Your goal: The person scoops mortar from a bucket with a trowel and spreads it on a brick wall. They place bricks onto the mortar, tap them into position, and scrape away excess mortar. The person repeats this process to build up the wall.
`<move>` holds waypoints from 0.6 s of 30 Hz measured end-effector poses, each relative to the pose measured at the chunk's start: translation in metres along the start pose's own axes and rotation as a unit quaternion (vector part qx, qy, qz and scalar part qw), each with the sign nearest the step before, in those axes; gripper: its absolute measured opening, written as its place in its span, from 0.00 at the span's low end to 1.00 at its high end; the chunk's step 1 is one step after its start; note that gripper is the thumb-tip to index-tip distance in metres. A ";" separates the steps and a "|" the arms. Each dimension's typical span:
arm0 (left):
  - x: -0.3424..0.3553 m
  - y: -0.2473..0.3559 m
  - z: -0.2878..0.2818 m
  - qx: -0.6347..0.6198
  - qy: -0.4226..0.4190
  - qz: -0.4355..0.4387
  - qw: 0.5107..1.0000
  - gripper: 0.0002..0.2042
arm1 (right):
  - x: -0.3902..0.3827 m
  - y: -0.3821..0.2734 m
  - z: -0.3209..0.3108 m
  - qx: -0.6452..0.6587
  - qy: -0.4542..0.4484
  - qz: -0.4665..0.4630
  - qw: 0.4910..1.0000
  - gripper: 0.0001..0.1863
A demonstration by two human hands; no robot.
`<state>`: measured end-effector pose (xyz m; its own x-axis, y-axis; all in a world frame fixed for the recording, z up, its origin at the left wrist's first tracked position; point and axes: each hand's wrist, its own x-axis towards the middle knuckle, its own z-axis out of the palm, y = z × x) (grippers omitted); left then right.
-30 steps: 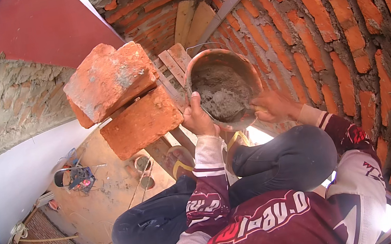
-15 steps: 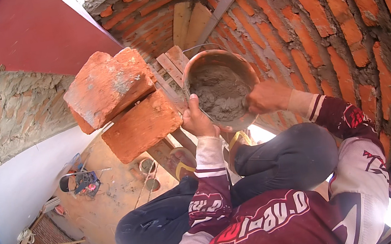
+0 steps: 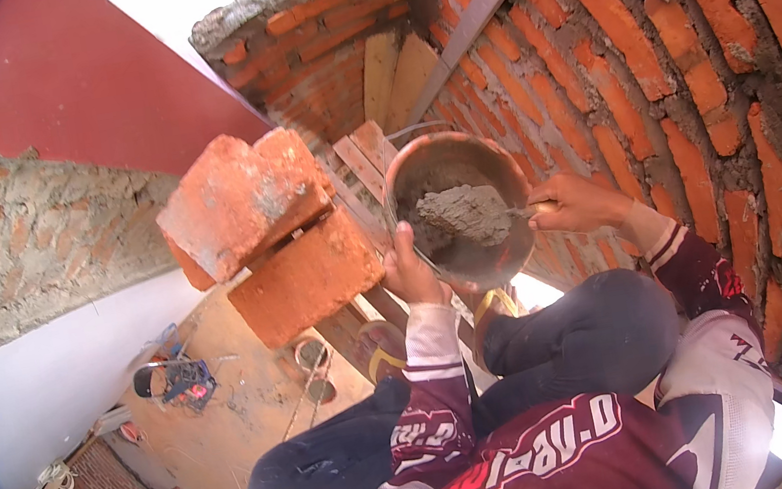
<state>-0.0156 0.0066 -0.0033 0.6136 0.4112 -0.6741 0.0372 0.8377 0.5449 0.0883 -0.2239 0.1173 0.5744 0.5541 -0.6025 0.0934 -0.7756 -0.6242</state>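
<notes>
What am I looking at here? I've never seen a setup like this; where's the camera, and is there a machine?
There is no machine: these are a person's own bare hands, seen from a fisheye camera worn on the head and looking down, so straight edges look bent. The left hand holds the near left edge of a round bucket. The right hand grips the pale handle of a tool; grey mortar is heaped at its other end, hiding its shape. Left of the bucket is a stack of orange bricks. A brick wall rises on the right.
</notes>
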 end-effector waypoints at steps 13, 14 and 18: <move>-0.006 0.004 0.007 0.009 0.003 0.001 1.000 0.13 | 0.133 -0.089 -0.095 0.336 0.191 -0.078 0.919 0.14; -0.007 0.004 0.007 0.010 0.000 0.010 1.000 0.13 | 0.156 -0.096 -0.100 0.359 0.219 -0.092 0.903 0.13; -0.007 0.004 0.004 0.012 -0.012 0.015 1.000 0.15 | 0.249 -0.120 -0.126 0.594 0.263 -0.153 0.745 0.10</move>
<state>-0.0163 0.0053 0.0058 0.6334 0.4274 -0.6451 0.0372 0.8159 0.5771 0.3221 -0.0308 0.1052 0.9425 0.2123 -0.2583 -0.3201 0.3504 -0.8802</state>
